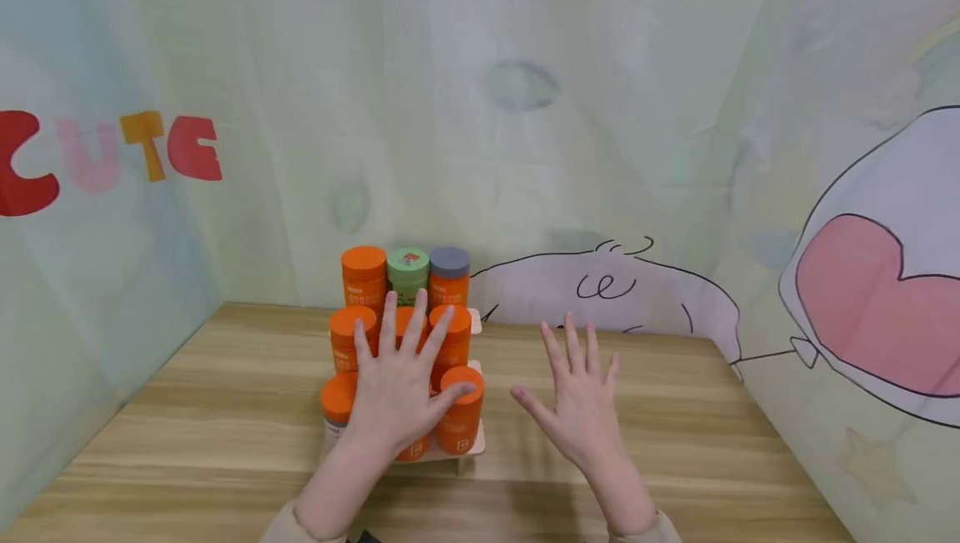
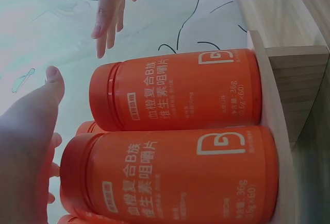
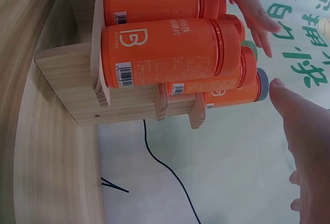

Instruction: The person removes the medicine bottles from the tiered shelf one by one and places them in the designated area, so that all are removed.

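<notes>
Both hands are spread with straight fingers and hold nothing. My left hand (image 1: 397, 384) hovers over a stepped wooden rack (image 3: 77, 74), hiding some of its bottles in the head view. Orange supplement bottles (image 2: 175, 175) stand in three rows on the rack. In the back row are an orange-capped bottle (image 1: 364, 276), a green bottle (image 1: 408, 269) and an orange bottle with a grey cap (image 1: 449, 272). Nearest my left thumb is the front right bottle (image 1: 461, 418). My right hand (image 1: 583, 409) is raised over the table, to the right of the rack.
The rack stands on a wood-grain table (image 1: 660, 426), left of its middle. A printed curtain (image 1: 420, 109) with cartoon drawings and letters hangs behind the table and along both sides. Something small and dark (image 1: 367, 537) shows at the lower edge, by the left sleeve.
</notes>
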Tool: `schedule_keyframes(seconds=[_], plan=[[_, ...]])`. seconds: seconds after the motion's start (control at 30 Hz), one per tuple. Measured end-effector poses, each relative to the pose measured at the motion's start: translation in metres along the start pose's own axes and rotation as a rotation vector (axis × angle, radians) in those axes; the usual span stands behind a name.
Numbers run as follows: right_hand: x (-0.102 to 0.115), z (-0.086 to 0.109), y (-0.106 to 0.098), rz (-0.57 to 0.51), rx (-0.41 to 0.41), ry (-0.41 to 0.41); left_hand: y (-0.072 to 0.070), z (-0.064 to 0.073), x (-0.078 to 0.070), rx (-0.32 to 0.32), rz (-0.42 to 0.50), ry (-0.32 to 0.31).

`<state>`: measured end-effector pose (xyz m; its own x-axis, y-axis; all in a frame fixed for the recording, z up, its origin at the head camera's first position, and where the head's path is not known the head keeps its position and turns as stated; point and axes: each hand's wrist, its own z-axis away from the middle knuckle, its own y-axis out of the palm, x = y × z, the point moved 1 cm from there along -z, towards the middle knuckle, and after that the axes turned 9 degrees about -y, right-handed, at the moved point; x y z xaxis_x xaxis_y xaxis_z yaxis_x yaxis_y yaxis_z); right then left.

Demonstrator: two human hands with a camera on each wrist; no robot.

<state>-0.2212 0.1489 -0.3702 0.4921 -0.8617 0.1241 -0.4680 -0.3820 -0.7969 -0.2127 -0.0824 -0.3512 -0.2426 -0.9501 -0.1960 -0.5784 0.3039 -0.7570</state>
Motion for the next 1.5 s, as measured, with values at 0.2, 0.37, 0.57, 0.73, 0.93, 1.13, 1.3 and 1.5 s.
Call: schedule_keyframes(seconds=[0.2,0.37,0.57,0.73,0.93,1.13,1.3,1.5], plan=[[-0.003,-0.003,-0.005,-0.032,-0.04,0.007,-0.005,0.001,0.002,0.022,0.031,-0.017],[-0.004,-0.015,-0.012,-0.055,-0.124,-0.026,-0.013,-0.001,0.005,-0.101,0.079,-0.015],[0.002,-0.036,-0.022,-0.174,-0.215,-0.044,-0.025,-0.005,0.008,-0.31,0.249,0.002],[0.008,-0.058,-0.025,-0.392,-0.207,-0.016,-0.039,-0.011,0.023,-0.428,0.501,-0.09],[0.013,-0.083,-0.024,-0.57,-0.189,-0.087,-0.053,-0.016,0.056,-0.341,0.738,-0.408],[0.02,-0.102,-0.018,-0.625,-0.119,-0.135,-0.049,-0.017,0.092,-0.122,0.865,-0.653],[0.022,-0.114,-0.008,-0.724,-0.062,-0.098,-0.038,-0.017,0.118,0.097,0.908,-0.758],[0.018,-0.12,0.003,-0.854,0.011,-0.038,-0.024,-0.016,0.134,0.36,0.904,-0.745]])
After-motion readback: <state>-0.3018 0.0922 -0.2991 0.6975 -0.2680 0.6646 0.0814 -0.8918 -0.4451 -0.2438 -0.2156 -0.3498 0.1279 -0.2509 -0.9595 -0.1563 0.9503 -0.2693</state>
